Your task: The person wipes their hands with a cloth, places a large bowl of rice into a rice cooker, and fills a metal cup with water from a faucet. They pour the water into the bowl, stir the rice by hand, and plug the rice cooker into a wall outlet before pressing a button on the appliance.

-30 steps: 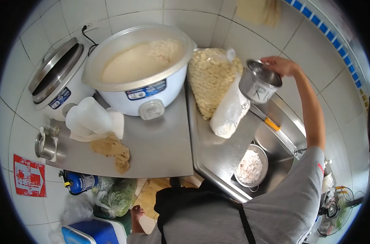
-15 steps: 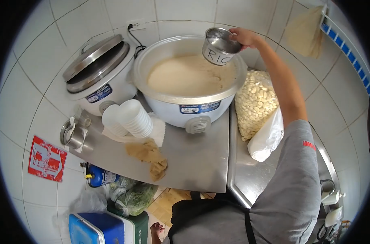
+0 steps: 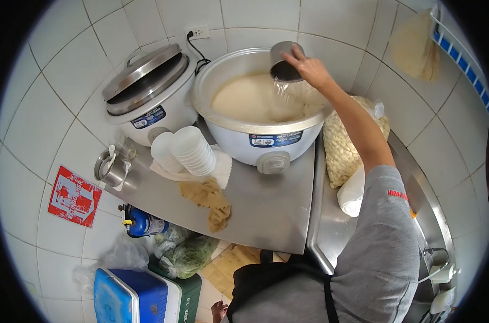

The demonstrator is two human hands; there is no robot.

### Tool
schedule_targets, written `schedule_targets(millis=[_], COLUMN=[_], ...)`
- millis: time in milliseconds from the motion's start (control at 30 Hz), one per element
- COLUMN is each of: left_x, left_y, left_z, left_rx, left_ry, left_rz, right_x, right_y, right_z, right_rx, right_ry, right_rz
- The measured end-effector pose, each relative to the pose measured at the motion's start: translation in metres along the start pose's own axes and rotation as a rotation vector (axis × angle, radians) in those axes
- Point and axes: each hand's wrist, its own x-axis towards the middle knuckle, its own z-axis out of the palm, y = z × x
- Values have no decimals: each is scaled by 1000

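My right hand [image 3: 308,67] grips a metal cup [image 3: 285,53] by its side above the big rice cooker [image 3: 223,125]. The cup is tipped mouth down, and clear water [image 3: 284,96] falls from it into the cooker. Cloudy, pale liquid [image 3: 244,99] fills much of the cooker; what lies beneath the surface is hidden. Low at the bottom edge hangs my left hand [image 3: 218,310], partly cut off, beside my apron. Its fingers look loosely apart, holding nothing.
A second rice cooker [image 3: 172,119] with its lid [image 3: 142,72] tilted stands left. Stacked white cups [image 3: 193,153] and a brown cloth [image 3: 209,202] lie on the steel counter [image 3: 266,215]. A bag of peeled garlic-like cloves [image 3: 341,145] sits right. Coolers [image 3: 131,301] stand below.
The cup has turned from nearly upright to mouth down, and water now pours from it. My right hand has rolled over with it. The view has shifted slightly.
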Motion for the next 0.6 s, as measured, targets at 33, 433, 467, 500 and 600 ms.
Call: schedule_targets(millis=[33,433,467,500,600], left_x=[3,11,8,6,0], left_y=[1,27,28,31,35], left_z=[-1,4,6,8,21], left_rx=[11,379,431,484,612], left_ry=[-1,-229,-247,-268,-327], left_rz=[8,218,205,197,175], right_x=[-2,-85,-123,-160,-296], right_y=[-1,17,29,35,59], right_z=[-6,-128,-147,-170,-271], right_rx=[-55,72,39,-26,-25], right_ry=[18,341,283,220,-316], right_rz=[-122,383,432,517,674])
